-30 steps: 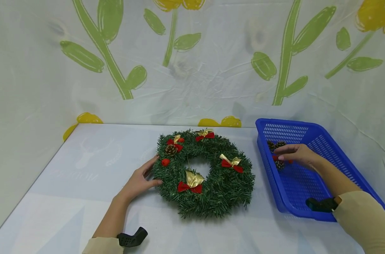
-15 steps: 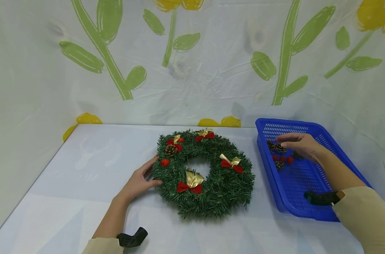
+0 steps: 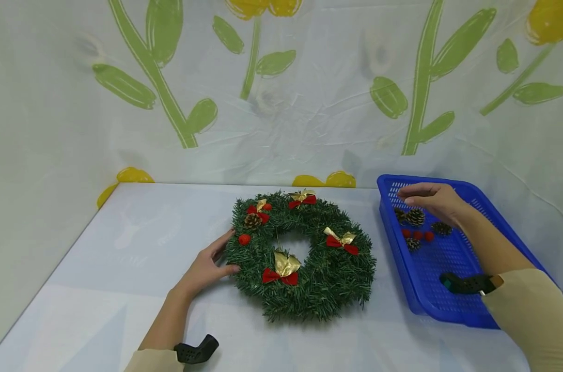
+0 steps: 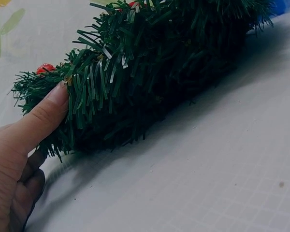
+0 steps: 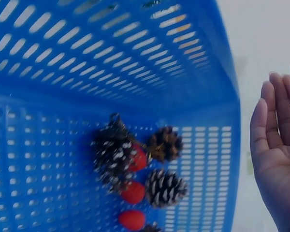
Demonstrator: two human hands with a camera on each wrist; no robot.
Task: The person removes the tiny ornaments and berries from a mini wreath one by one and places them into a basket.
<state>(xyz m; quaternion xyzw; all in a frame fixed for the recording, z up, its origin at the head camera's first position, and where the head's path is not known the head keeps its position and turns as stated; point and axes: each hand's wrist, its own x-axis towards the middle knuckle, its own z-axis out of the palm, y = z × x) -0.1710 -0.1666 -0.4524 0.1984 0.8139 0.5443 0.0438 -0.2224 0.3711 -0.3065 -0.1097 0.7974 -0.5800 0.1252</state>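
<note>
A round green artificial wreath (image 3: 318, 289) lies on the white table. It carries red bows with gold ribbon, a pinecone (image 3: 252, 221) and a small red ball (image 3: 244, 239). My left hand (image 3: 208, 268) grips its left edge; in the left wrist view the thumb (image 4: 50, 108) presses into the green needles. Over the far part of a blue basket (image 3: 413, 289), my right hand (image 3: 437, 201) hovers with nothing in it, its fingers relaxed. Below it in the basket lie several pinecones (image 3: 415, 217) and red balls (image 3: 428, 236).
The basket stands right of the wreath, with high perforated walls. White curtains with green and yellow flower prints (image 3: 423, 77) hang behind the table and at its sides. Black wrist cameras (image 3: 196, 350) sit at both sleeves.
My right hand has let go of a red ball and risen away from the basket floor, so the pinecones and balls show more fully. The left hand stays at the wreath.
</note>
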